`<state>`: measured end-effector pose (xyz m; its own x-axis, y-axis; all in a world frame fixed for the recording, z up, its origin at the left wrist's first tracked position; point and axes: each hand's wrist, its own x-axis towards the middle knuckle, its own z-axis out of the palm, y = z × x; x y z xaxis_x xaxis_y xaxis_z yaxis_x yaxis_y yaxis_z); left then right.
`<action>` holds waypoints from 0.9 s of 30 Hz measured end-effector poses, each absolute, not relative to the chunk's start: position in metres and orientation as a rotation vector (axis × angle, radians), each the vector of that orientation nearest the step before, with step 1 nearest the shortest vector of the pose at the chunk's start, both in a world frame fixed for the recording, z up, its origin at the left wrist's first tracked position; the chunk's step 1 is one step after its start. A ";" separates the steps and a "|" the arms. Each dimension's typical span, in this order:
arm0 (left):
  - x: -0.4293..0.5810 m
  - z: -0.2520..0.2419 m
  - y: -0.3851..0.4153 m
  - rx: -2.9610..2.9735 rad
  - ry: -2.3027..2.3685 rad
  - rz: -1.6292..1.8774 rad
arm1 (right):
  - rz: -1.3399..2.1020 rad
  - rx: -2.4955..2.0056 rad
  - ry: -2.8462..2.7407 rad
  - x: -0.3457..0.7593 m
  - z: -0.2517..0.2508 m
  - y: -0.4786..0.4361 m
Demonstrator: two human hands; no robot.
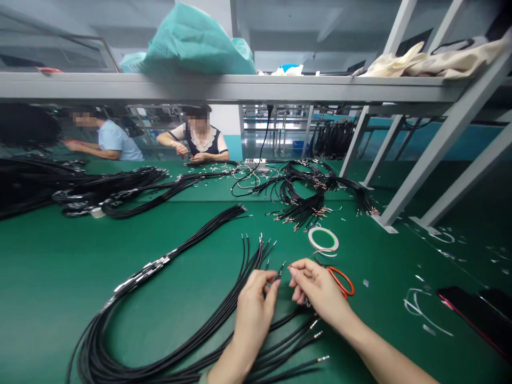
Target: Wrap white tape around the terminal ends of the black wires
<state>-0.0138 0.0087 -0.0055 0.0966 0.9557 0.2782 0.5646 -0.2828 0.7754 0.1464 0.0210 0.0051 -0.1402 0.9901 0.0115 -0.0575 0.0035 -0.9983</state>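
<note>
Black insulated wires [250, 266] lie in a loose bunch on the green work mat [52, 298], directly under the person's hands, with metal-tipped ends fanning toward twelve and four o'clock. The left hand [254, 314] sits over the bunch, and the right hand [320, 288] faces it from three o'clock. The fingertips [272, 277] of the left hand and the fingertips [295, 272] of the right are drawn narrow, nearly meeting around a thin wire tip [281, 270]. Whether either hand actually grips it, I cannot tell.

Red-handled scissors [342, 281] lie partly under the right hand, and a white tape roll [323, 240] sits at one o'clock. A second wire bundle with silver sleeves [140, 277] curves away at nine o'clock, while crimped wire bundles [304, 205] heap up at twelve. Beyond them, a co-worker [200, 141] works at the far side of the mat.

Risks seem modest but real. Wires this loose could tangle if one is pulled from the bunch, and a hard tug could drag neighbouring ends out of line. Thin tips could bend under pinching pressure. A careless move to the right could also catch the scissors, snagging a wire or nudging the blades toward the fingers.
</note>
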 end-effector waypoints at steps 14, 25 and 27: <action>-0.019 -0.006 0.023 1.541 1.285 0.823 | 1.301 -1.180 -0.915 0.140 -0.006 0.035; -0.013 0.000 0.016 1.066 1.107 0.959 | 1.436 -1.128 -1.000 0.142 0.008 0.020; -0.013 0.002 0.015 1.084 1.093 0.948 | 1.394 -1.156 -1.042 0.141 0.010 0.020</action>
<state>-0.0132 0.0155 0.0024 0.2093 0.9574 -0.1992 -0.0621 0.2163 0.9744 0.1414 0.0203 0.0103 -0.0382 0.9921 -0.1192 -0.1665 -0.1240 -0.9782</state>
